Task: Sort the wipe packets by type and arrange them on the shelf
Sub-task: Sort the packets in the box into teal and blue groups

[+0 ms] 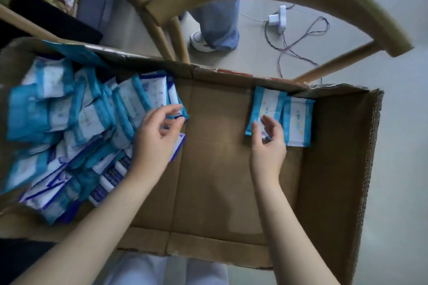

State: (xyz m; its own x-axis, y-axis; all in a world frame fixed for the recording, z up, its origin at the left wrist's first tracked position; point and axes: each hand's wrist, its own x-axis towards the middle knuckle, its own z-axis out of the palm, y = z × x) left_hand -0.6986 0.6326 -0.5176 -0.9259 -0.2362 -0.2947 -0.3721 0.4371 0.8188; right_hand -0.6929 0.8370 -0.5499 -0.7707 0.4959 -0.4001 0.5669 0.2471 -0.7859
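Cardboard box point(215, 169) – heaped wipe packets point(69, 127) left, two sorted packets point(298, 122) far right.

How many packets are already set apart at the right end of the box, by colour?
Light-blue packets: 2
Navy-striped packets: 0 there
Total: 2
The pile on the left is too heaped to count. The left hand pinches one packet from it.

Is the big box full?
Partly. A heap of packets fills the left end of the box, two packets lie at the right, the middle is bare.
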